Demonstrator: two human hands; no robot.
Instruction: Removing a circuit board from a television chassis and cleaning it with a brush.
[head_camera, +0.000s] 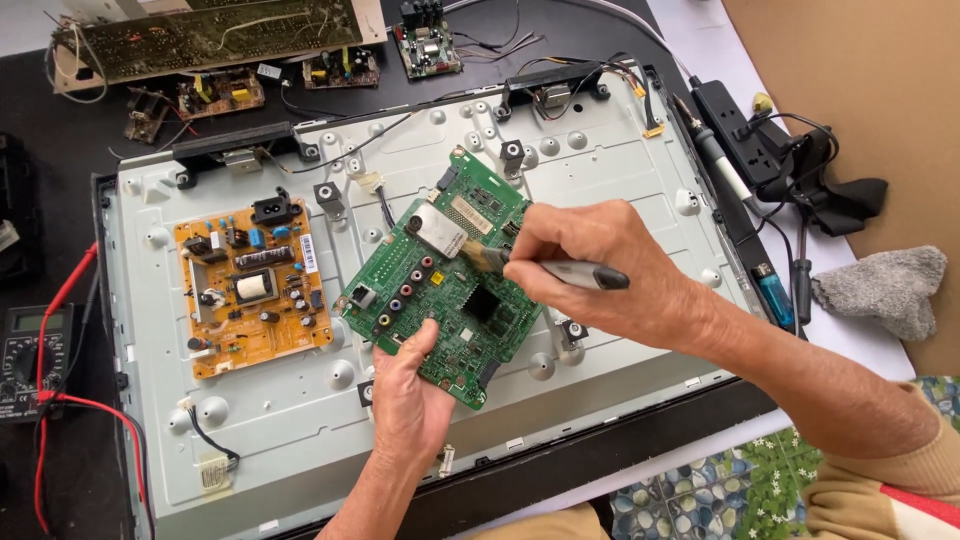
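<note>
Dark bench (60, 200) fills the view, w/ a pale metal TV back panel (620, 180) lying flat across it, an orange power board (250, 290) mounted at its left, spare boards along the far edge, a multimeter (22, 355) w/ red leads at far left. We see the green main board (450, 290) tilted up off the panel centre, long axis running near-left to far-right; our left hand (405, 400) is clamped on its near edge, thumb on top. Our right hand (590, 265), the nearer one to the work spot, is closed pen-style round a small brush (560, 270), bristles touching the board just beside the silver shield, handle pointing right.
</note>
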